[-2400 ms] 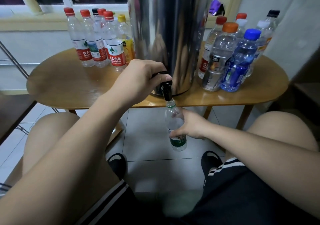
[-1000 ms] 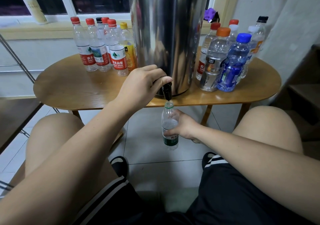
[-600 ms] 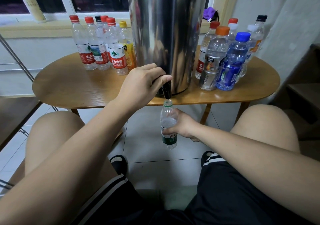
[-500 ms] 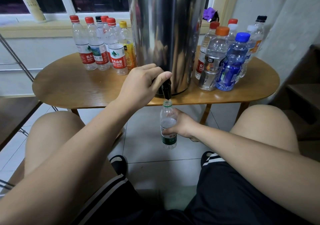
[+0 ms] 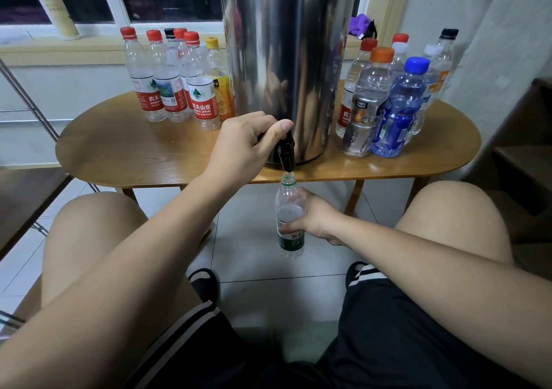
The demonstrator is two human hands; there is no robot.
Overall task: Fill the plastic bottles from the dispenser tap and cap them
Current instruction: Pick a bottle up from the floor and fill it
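Head view. Noted left hand (image 5: pixel 245 146) curled round black tap (image 5: pixel 286 157) of tall stainless-steel dispenser (image 5: pixel 283 59) on oval wooden desk (image 5: pixel 134 155). Noted right hand (image 5: pixel 313 218) wrapped round clear green-labelled plastic bottle (image 5: pixel 287 200), uncapped, upright, mouth just under spout, below desk edge, partly full. Judged thin-walled, squashy, heavier as filled, possibly wet: best gripped mid-body near label, lightly, kept vertical.

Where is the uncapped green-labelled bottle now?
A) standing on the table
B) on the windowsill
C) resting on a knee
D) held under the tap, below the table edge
D: the right hand grips the bottle, its mouth just under the black tap.
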